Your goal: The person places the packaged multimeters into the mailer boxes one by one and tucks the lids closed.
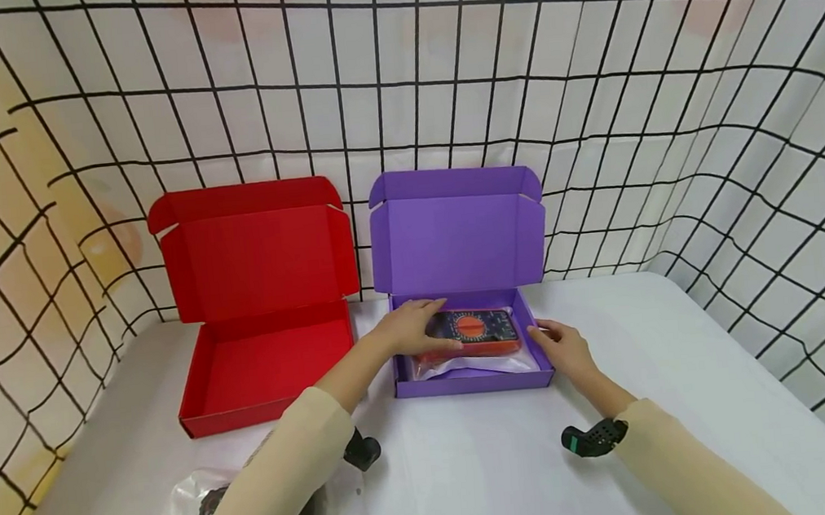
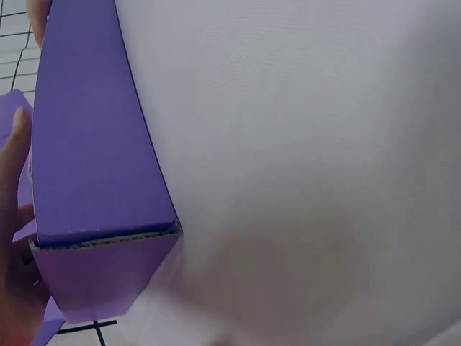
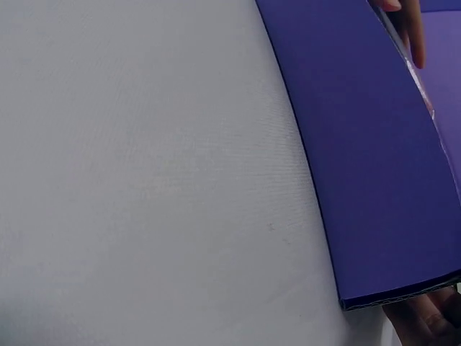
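An orange and dark multimeter [image 1: 472, 327] with a round orange dial lies in a clear plastic bag [image 1: 491, 363] inside an open purple box [image 1: 475, 384]. My left hand [image 1: 413, 328] spans the meter's left end, its thumb along the near edge and its fingers at the far edge. At the box's right wall, my right hand [image 1: 566, 349] holds the rim by its fingertips. In the left wrist view the box's outer wall [image 2: 101, 130] covers much of the meter, with the left thumb [image 2: 16, 144] stretched beside it. Fingers of the right hand [image 3: 425, 317] show below the box end.
To the left stands an open red box [image 1: 267, 360], lid raised. Another clear bag [image 1: 184, 506] with a dark item lies near the front left, partly behind the left sleeve. A black wire grid [image 1: 338, 84] rises behind the white table [image 1: 475, 473] and along both sides.
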A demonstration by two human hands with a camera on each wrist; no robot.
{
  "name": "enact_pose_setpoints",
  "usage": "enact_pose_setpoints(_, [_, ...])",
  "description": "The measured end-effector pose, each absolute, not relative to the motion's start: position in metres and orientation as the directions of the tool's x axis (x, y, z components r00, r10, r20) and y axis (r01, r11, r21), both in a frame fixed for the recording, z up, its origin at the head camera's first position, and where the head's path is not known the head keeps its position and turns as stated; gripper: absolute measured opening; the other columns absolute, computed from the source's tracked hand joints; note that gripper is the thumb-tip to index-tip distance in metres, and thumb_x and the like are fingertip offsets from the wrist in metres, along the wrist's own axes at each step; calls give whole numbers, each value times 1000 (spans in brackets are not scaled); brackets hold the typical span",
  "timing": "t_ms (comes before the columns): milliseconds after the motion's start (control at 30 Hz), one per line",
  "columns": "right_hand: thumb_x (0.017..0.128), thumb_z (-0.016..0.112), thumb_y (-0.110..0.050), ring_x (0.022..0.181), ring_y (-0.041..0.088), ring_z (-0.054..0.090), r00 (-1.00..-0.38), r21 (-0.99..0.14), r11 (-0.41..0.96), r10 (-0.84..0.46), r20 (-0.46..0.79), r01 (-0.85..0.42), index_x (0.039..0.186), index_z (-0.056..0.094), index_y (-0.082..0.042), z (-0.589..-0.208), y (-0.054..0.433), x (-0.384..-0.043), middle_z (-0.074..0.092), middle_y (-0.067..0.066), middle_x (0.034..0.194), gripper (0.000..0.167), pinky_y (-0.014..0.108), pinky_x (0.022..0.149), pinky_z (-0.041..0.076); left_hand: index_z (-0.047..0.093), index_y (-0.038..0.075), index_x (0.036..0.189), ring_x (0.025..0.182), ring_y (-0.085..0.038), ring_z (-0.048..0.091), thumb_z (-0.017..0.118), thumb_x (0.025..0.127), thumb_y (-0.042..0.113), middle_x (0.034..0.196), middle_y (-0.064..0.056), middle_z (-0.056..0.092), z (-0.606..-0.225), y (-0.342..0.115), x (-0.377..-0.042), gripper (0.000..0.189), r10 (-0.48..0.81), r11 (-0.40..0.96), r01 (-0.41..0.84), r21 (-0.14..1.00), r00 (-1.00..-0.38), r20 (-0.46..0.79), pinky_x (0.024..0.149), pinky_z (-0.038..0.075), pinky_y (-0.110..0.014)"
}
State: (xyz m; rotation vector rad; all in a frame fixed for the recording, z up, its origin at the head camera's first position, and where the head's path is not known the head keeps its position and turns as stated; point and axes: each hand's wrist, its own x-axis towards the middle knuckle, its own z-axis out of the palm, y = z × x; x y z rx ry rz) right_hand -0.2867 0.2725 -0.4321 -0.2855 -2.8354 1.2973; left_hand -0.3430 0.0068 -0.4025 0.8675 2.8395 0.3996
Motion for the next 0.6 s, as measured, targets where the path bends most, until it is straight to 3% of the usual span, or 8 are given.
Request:
enact_pose_setpoints(267, [94, 50, -30, 106, 36, 51, -989, -739, 659, 123, -79, 141, 129, 47, 7, -426, 276, -289, 53, 29, 121, 51, 45, 90, 43, 29, 15, 145, 134, -27, 33, 47, 86, 61, 145, -9, 37, -396, -4, -338, 77, 464, 792, 441, 422, -884, 53, 102, 36, -51])
enact_pose_setpoints(600, [94, 49, -30, 110, 35, 51, -987, -747, 644, 109, -122, 163, 131, 45, 6, -424, 278, -291, 51, 28, 125, 52, 42, 89, 46, 33, 13, 144, 133, -28, 35, 48, 88, 56, 143, -11, 40, -394, -12, -336, 72, 388, 778, 398, 486, -913, 127, 104, 34, -48])
